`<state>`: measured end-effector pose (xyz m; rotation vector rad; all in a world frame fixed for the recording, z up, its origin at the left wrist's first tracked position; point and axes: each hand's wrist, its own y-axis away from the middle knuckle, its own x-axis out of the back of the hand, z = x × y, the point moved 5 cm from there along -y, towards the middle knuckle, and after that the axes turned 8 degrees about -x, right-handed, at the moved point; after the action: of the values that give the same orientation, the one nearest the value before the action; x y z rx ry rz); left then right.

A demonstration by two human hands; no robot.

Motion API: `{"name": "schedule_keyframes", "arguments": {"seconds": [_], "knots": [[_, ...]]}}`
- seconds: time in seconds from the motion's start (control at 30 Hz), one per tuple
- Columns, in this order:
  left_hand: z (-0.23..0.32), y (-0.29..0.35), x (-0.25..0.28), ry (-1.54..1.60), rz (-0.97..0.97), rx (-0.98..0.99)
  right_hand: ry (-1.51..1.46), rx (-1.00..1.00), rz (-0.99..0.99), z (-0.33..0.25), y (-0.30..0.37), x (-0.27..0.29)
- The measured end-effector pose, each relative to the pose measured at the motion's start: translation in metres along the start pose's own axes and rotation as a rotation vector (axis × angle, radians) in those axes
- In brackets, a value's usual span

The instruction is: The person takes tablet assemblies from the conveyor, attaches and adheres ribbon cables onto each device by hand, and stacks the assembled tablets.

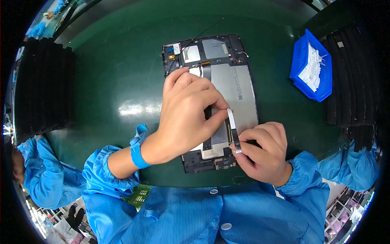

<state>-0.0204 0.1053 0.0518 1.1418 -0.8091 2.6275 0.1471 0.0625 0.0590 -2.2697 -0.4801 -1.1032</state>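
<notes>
An opened tablet lies back-up on the green mat, showing its silver battery and dark circuit boards. My left hand rests over its left half and pinches the top of a narrow grey flat cable strip between thumb and forefinger. My right hand grips the lower end of the same strip near the tablet's bottom edge. The strip arches up off the battery between the two hands. A blue strap circles my left wrist.
A blue bin holding white strips sits at the right. Stacks of black trays stand at the far left and far right. A person in a blue coat is at the left. The green mat spreads around the tablet.
</notes>
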Motion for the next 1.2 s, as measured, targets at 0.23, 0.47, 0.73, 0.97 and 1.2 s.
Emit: {"name": "schedule_keyframes", "arguments": {"seconds": [0.23,0.47,0.73,0.97,1.2], "knots": [[-0.002,0.0,-0.002,-0.008,-0.028,0.007,-0.006,-0.004,0.007,0.002,0.0,0.0],[0.001,-0.002,-0.002,-0.031,0.005,-0.016,-0.021,-0.011,0.009,0.003,-0.001,0.001],[0.0,-0.002,-0.004,-0.029,-0.008,-0.013,0.005,0.0,-0.001,0.003,-0.001,0.001],[0.003,-0.005,-0.004,-0.064,0.021,-0.04,0.062,0.035,0.011,0.001,0.0,0.002],[0.003,-0.001,0.001,-0.048,0.045,-0.032,0.272,0.224,-0.022,-0.015,0.013,-0.003]]}}
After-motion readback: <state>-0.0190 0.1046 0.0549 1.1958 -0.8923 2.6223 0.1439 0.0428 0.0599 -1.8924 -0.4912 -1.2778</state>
